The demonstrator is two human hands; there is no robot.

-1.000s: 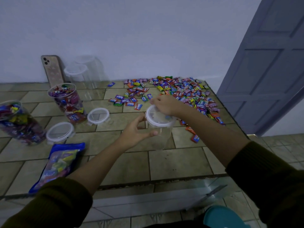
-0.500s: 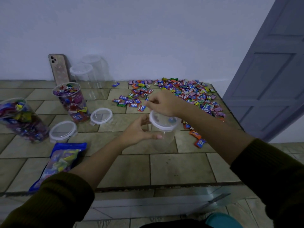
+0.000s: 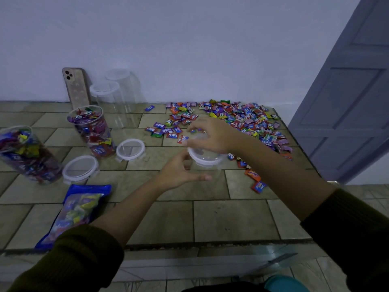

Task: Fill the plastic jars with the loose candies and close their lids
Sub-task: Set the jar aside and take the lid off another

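A clear empty plastic jar (image 3: 207, 172) with a white-rimmed lid (image 3: 205, 158) stands on the tiled counter in the middle. My left hand (image 3: 179, 172) curls round the jar's side. My right hand (image 3: 210, 134) sits on top of the lid, fingers bent over its far rim. Loose wrapped candies (image 3: 237, 119) lie in a wide heap behind the jar. Two open jars full of candies stand at the left, one (image 3: 91, 130) upright, one (image 3: 25, 153) near the left edge. Two loose lids (image 3: 130, 149) (image 3: 80, 168) lie beside them.
Two empty lidded jars (image 3: 114, 98) and a phone (image 3: 76, 87) lean at the back wall. A blue candy bag (image 3: 75, 211) lies at the front left. A few stray candies (image 3: 255, 180) lie right of the held jar. The counter edge and a grey door (image 3: 353, 91) are at the right.
My right hand has shifted over the lid, its fingers now spread over the far rim. The view has moved slightly; my left hand stays on the jar.
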